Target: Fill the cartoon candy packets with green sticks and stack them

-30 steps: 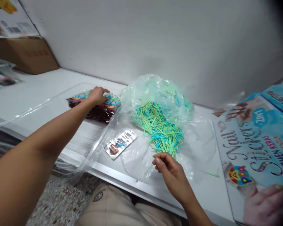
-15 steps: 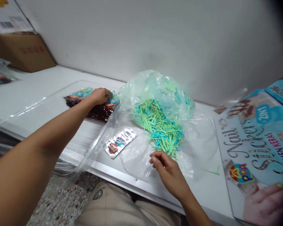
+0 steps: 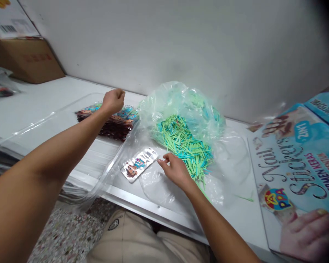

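Note:
My left hand (image 3: 114,100) hovers over the back of a stack of printed sachets (image 3: 115,126), its fingers curled in. Whatever those fingers hold, if anything, is hidden. The sachets lie in a clear plastic tray (image 3: 55,116). My right hand (image 3: 177,171) is just right of a single silver sachet (image 3: 139,165) with a cartoon face, thumb and forefinger slightly apart and nothing visible between them. Behind that hand, a pile of thin green and blue sticks (image 3: 185,146) spills from a translucent plastic bag (image 3: 164,95).
A large printed "Nail Stickers" box (image 3: 298,168) stands at the right. At the far left are a cardboard box (image 3: 24,60) and a clear-wrapped pack (image 3: 0,86). One loose green strand (image 3: 246,198) lies on the white table (image 3: 233,219), and a wall rises behind.
My left hand has lifted up and back from the sachet stack. My right hand has moved left and forward, from in front of the sticks to beside the single sachet.

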Tool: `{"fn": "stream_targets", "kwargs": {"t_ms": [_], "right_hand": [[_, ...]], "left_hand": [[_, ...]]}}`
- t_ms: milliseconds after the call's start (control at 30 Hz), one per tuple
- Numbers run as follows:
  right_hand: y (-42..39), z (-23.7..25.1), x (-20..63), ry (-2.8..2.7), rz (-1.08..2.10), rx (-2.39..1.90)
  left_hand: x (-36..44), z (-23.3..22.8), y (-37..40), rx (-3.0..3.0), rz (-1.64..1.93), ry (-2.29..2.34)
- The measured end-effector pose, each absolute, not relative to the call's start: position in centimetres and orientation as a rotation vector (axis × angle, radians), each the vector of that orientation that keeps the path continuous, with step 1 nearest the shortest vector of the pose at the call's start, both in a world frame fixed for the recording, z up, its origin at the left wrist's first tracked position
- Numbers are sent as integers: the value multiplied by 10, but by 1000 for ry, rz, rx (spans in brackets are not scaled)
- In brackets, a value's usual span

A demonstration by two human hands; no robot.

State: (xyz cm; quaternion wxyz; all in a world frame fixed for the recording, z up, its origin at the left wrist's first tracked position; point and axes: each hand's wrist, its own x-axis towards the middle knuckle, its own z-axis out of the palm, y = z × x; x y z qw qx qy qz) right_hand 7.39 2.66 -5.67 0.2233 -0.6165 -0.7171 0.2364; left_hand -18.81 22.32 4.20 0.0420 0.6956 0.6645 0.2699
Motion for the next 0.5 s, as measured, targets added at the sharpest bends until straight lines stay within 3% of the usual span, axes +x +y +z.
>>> {"fn": "stream_targets", "kwargs": {"t_ms": [100,167,333,500], "right_hand": [[56,-64,53,-2085,543,-1919],[70,-70,44,-2096,530,-2002],[82,-78,44,-2044,568,-2028],[77,-74,52,-2011,557,-1970]], "left_hand": [[-168,73,195,1866,1294,1747],[-155,95,163,1854,1411,1485],[-137,131,65,1873,1413,1113],[-127,121,-2,1723,1338,1074]]}}
